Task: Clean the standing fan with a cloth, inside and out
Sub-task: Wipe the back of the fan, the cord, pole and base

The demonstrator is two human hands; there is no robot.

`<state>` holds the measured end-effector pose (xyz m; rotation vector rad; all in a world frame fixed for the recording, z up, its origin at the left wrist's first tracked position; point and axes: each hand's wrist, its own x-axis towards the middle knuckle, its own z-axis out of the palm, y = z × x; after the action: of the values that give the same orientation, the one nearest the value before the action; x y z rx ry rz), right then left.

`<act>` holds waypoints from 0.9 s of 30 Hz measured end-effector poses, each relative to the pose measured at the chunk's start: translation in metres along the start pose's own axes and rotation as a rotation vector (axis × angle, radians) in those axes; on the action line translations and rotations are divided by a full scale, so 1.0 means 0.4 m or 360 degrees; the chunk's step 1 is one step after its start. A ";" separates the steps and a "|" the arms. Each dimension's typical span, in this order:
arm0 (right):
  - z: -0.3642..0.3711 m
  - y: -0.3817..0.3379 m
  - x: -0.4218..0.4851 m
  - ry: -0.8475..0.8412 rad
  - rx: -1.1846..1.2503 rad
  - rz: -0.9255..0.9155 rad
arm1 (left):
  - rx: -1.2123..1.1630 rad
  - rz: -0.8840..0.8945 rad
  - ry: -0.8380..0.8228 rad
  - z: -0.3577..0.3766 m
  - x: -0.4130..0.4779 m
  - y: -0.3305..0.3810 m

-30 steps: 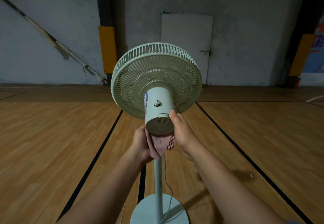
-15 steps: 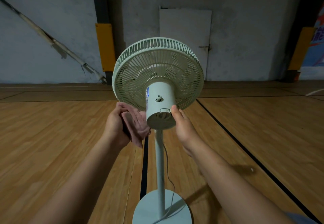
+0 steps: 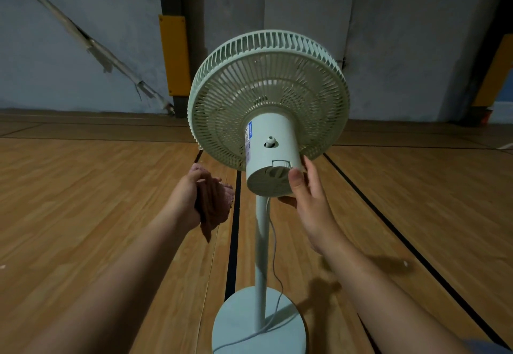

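From the head camera, the right hand point(image 3: 311, 201) grasps the rear end of the fan's motor housing point(image 3: 273, 156): the thumb lies across the round end face at about 3 o'clock on that disc, and the fingers wrap along the housing's right flank and underside. The left hand point(image 3: 191, 201) is clenched around a bunched pink cloth point(image 3: 215, 204), whose folds bulge out past the fingers and hang down in a point below the palm. This hand and the cloth sit at 9 o'clock from the housing, near it but apart, touching no part of the fan.

The standing fan point(image 3: 268, 98) stands at the centre of the view with its back toward the camera. Its pale green grille point(image 3: 222, 109) is closed around the blades, which show only dimly through the ribs. A small knob point(image 3: 269, 142) sticks out of the top of the housing, and a blue and white label point(image 3: 248, 143) runs along its left side. The pole point(image 3: 261, 265) drops to 6 o'clock into a round base point(image 3: 241, 326) on the wooden floor point(image 3: 83, 201), with a thin cord point(image 3: 274, 245) trailing down beside the pole onto the base.
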<state>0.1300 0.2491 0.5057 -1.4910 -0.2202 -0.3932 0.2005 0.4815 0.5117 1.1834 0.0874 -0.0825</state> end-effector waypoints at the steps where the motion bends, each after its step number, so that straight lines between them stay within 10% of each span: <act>1: -0.001 0.003 0.003 0.0000 0.0009 -0.0009 | 0.0049 -0.0008 -0.0067 0.004 0.004 -0.004; 27: 0.009 -0.153 0.082 0.0159 0.0219 0.0264 | 0.0115 0.0133 -0.0316 0.039 0.058 -0.022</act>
<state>0.1368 0.2466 0.5749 -1.3395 -0.0426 -0.3117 0.2228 0.4633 0.5069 1.2436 -0.1403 -0.1301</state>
